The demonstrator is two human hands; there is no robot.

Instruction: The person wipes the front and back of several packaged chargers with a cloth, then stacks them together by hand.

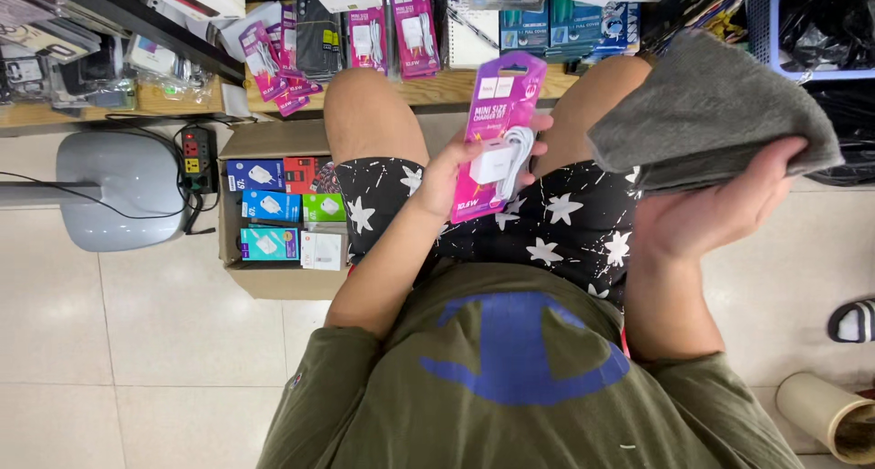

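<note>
Left hand [448, 173] clamped on a pink blister pack of a white charger and cable [499, 136], held upright over the lap, face toward the camera as if for inspection. Right hand [720, 209] closed under a folded grey cloth [711, 113], raised clear beside it. Below left, an open cardboard box [273, 141] of small charger boxes; more pink packs [392, 31] on the wooden shelf [437, 91] ahead.
</note>
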